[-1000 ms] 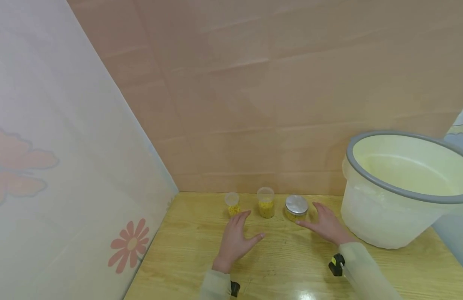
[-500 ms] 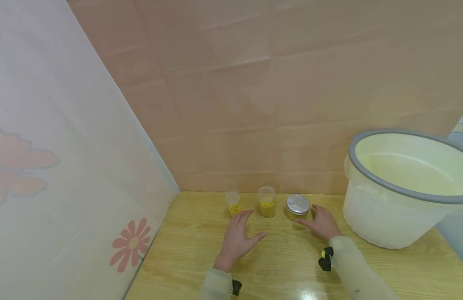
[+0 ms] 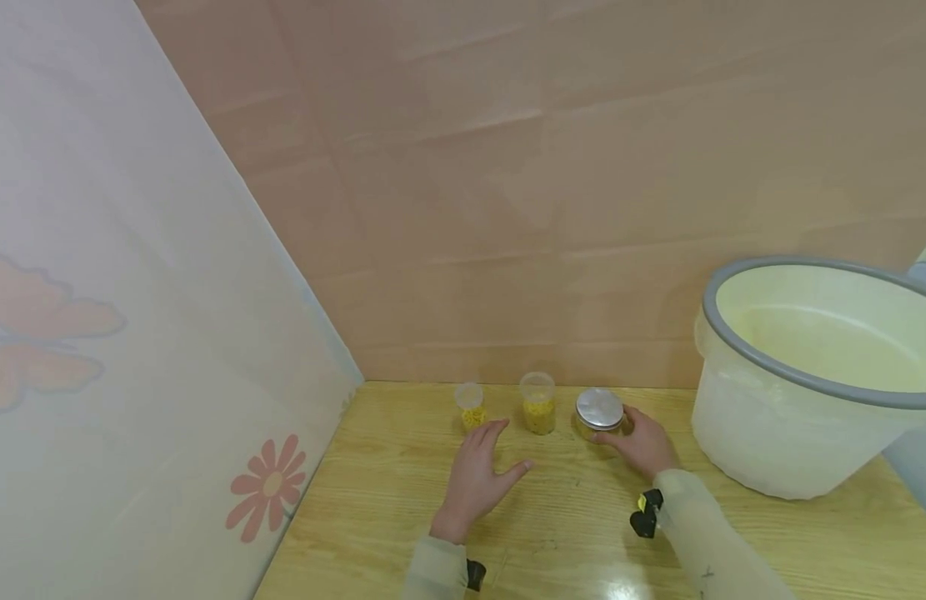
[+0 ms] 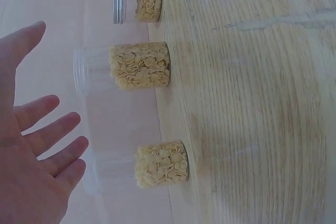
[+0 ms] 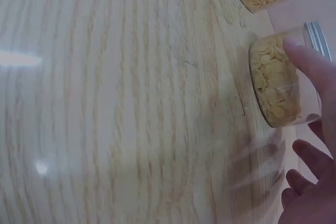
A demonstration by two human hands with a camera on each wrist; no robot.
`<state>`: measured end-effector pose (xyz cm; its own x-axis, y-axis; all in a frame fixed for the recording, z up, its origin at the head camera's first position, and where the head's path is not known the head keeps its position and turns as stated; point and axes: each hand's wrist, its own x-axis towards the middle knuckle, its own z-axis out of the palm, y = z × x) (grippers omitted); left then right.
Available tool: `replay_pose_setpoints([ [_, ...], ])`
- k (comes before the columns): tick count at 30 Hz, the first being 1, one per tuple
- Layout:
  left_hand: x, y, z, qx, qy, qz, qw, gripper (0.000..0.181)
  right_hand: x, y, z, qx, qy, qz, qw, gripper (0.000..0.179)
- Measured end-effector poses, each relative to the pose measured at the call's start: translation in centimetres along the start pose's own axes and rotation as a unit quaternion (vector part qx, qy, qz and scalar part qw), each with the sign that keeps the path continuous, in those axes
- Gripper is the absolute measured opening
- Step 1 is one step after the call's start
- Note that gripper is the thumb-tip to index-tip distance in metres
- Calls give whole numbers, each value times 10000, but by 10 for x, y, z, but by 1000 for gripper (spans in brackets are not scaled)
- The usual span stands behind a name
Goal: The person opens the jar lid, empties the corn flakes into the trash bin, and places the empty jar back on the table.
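Observation:
Three clear jars part-filled with small yellow flakes stand upright in a row at the back. The right one, a wide jar (image 3: 599,410) with a silver lid, is in my right hand's (image 3: 644,446) grip: the thumb lies on its near side, a finger on the far side. In the right wrist view the thumb presses the wall of that jar (image 5: 275,82); the other fingers are spread below. My left hand (image 3: 478,479) hovers spread, holding nothing, just in front of the small left jar (image 3: 473,412). The taller middle jar (image 3: 538,410) stands between the hands, untouched.
A large white tub (image 3: 770,425) with a grey rim stands on the right of the wooden table (image 3: 380,500). Behind the jars rises a brownish cloth wall (image 3: 463,208); a pale wall with flower prints (image 3: 155,250) bounds the left side.
My right hand has moved left and closed in on the silver-lidded jar, its thumb and finger now against it. The left hand has stayed nearly still; the view has shifted slightly.

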<state>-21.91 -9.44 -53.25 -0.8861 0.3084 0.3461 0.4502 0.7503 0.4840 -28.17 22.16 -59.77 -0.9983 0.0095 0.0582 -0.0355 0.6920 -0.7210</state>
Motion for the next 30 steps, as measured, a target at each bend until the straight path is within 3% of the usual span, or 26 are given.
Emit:
replay_pose_setpoints([
  [4, 0, 0, 1, -6, -21, 14, 10000, 70, -2, -1, 0, 514, -16, 244, 9984, 98],
  [10, 1, -1, 2, -22, -38, 43, 10000, 71, -3, -2, 3, 1354, 221, 195, 9904, 86],
  [22, 3, 3, -3, -112, -19, -17, 9999, 74, -17, -31, -11, 1334, 68, 226, 9908, 94],
  [30, 6, 10, -8, -197, -8, 56, 9998, 78, -28, -55, -21, 1550, 37, -484, 9867, 84],
])
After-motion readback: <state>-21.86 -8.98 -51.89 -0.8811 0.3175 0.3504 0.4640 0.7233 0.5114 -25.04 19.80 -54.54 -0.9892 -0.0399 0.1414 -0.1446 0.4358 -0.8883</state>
